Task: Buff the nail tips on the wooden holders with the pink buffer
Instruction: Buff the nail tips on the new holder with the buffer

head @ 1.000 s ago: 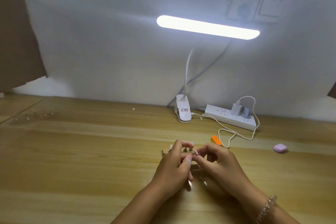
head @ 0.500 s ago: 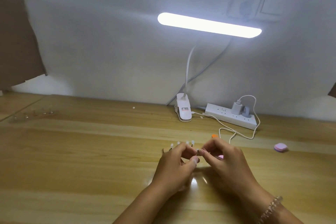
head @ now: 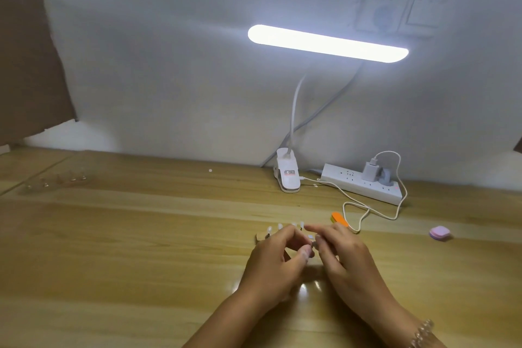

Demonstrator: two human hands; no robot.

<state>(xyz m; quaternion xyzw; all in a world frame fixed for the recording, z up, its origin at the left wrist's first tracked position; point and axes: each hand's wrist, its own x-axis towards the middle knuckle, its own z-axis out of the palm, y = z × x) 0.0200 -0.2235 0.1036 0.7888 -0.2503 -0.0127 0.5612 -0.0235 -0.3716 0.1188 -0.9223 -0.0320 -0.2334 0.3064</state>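
A wooden holder (head: pixel 258 237) with a row of pale nail tips (head: pixel 280 226) sits in the middle of the table, mostly hidden behind my left hand (head: pixel 275 263). That hand grips the holder with curled fingers and thumb. My right hand (head: pixel 346 258) meets it fingertip to fingertip and pinches a small pale piece (head: pixel 311 236), seemingly a nail tip on the holder. The pink buffer (head: pixel 439 233) lies alone on the table far to the right, away from both hands. A second set of nail tips on a holder (head: pixel 58 180) stands at the far left.
An orange file (head: pixel 339 219) lies just beyond my right hand beside a looped white cable (head: pixel 367 210). A clip lamp base (head: pixel 286 175) and a power strip (head: pixel 363 185) stand at the back by the wall. The lit lamp bar (head: pixel 327 43) hangs above.
Both hands have edged slightly away from me and stay joined at the fingertips. The row of nail tips now shows above my left hand, and the orange file is uncovered again.
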